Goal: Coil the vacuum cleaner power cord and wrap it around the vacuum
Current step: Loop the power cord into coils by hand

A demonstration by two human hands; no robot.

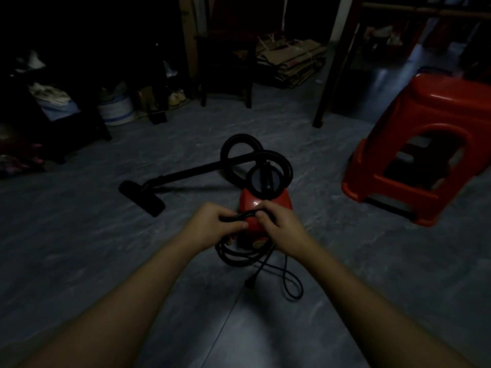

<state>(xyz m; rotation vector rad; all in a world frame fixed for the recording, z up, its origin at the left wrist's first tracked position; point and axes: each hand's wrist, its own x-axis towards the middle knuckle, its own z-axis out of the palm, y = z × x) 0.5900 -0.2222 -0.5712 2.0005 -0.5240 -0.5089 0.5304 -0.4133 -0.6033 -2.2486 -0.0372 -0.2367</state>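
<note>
The black power cord (pixel 240 254) hangs in several loops from both hands, in the air just in front of the red vacuum cleaner (pixel 265 205). The vacuum stands on the grey floor (pixel 79 235), about midway across it. The left hand (pixel 212 225) curls its fingers (pixel 235 226) round the top of the bundle. The right hand (pixel 283 231) pinches the same strands just beside it, fingers bent tight. The plug (pixel 249 284) dangles below the loops, and one slack loop trails beside it. Beyond the vacuum its black hose (pixel 239 147) lies coiled, and the wand runs left to the floor nozzle (pixel 142 193). A red plastic stool (pixel 425 160) stands toward the floor's right edge. Flattened cardboard (pixel 291 62) is stacked at the far edge.
</note>
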